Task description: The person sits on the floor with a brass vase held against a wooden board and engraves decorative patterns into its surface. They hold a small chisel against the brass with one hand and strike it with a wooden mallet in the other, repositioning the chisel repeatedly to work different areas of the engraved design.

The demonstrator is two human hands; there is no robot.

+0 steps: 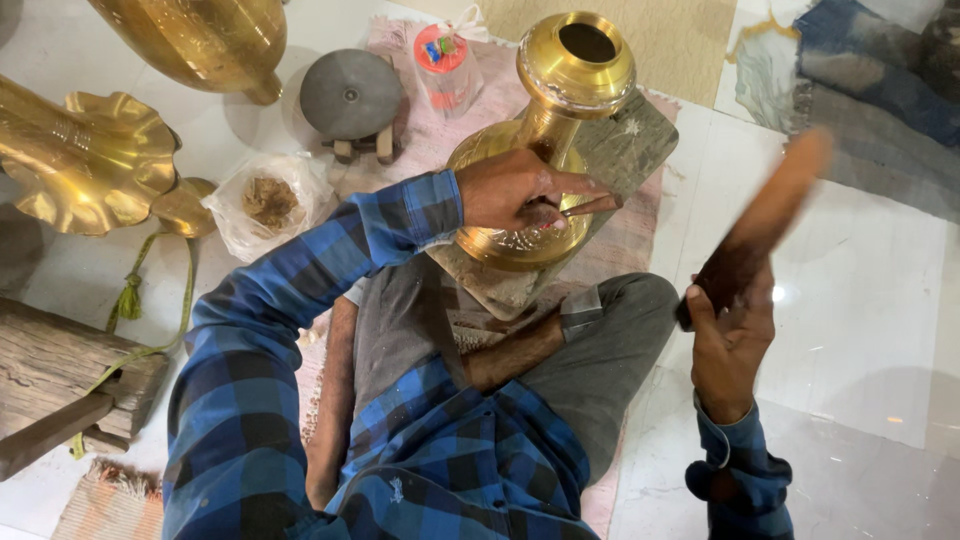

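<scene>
A shiny brass vase (560, 110) with a round neck and bulbous body rests on a flat stone slab (630, 150) over my lap. My left hand (515, 190) presses against the vase's body and holds a thin metal punch (590, 207) against the brass. Off to the right, my right hand (730, 335) is raised and grips a brown wooden mallet (765, 225), blurred by motion, a little apart from the vase.
Other brass pieces lie at the left: a fluted bowl (85, 160) and a large vessel (200, 40). A round grey stand (352, 97), a plastic bag of brown material (265, 203), a small wrapped container (443, 60) and a wooden block (60, 375) sit around me on a pink mat (640, 225).
</scene>
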